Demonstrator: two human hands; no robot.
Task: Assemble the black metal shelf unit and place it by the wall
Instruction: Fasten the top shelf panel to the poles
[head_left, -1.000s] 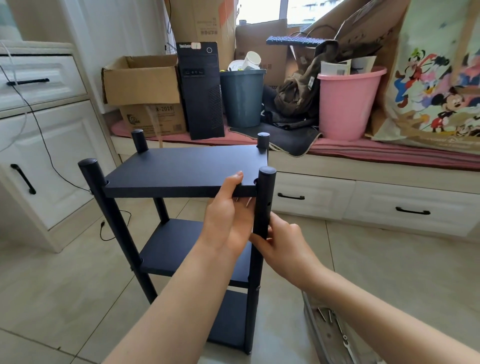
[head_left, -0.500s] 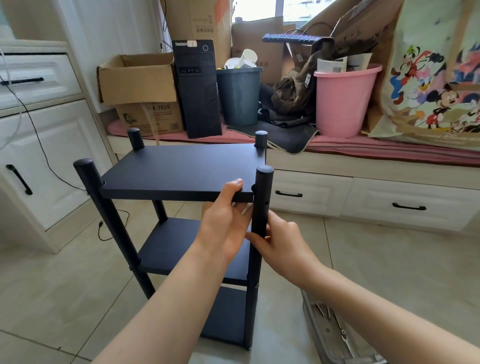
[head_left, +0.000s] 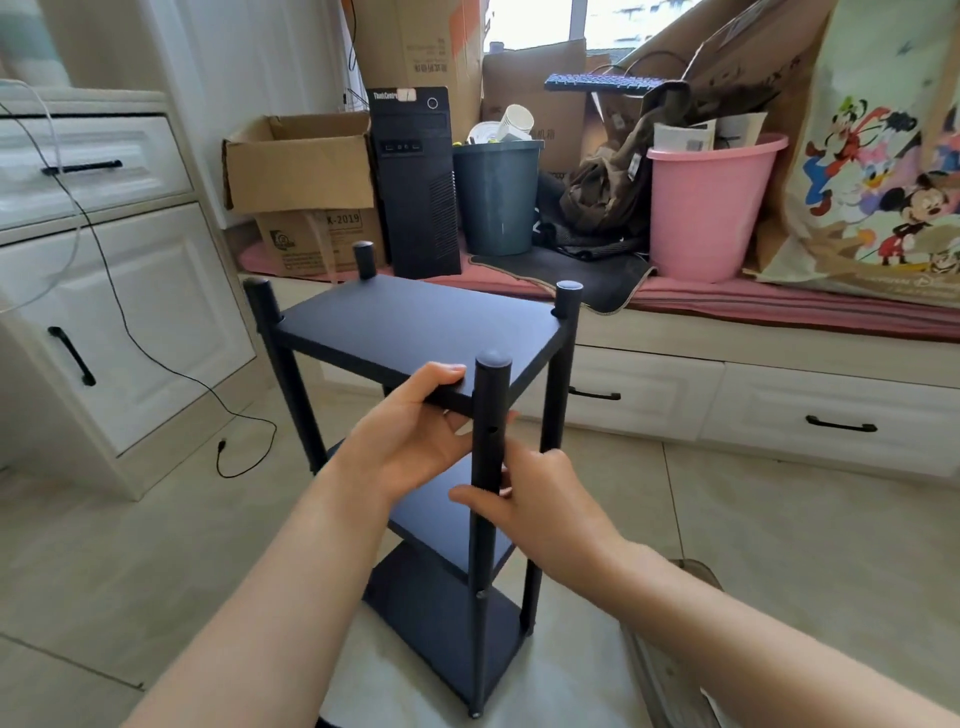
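Note:
The black metal shelf unit (head_left: 410, 327) stands upright on the tiled floor in front of me, three boards between round corner posts. My left hand (head_left: 410, 431) grips the near edge of the top board, thumb on top and fingers underneath. My right hand (head_left: 540, 499) is wrapped around the near corner post (head_left: 491, 415) just below the top board. The lower boards are partly hidden behind my arms.
A white cabinet (head_left: 130, 312) with a trailing black cable (head_left: 156, 358) stands at left. Behind the shelf runs a drawer bench (head_left: 779, 410) loaded with cardboard boxes (head_left: 296, 161), a computer tower (head_left: 415, 182), a grey bin (head_left: 496, 197) and a pink bucket (head_left: 706, 208). A tray with parts (head_left: 670, 670) lies at lower right.
The shelf unit has turned, so its near corner post now faces me and the top board sits at an angle. Both hands have kept their hold.

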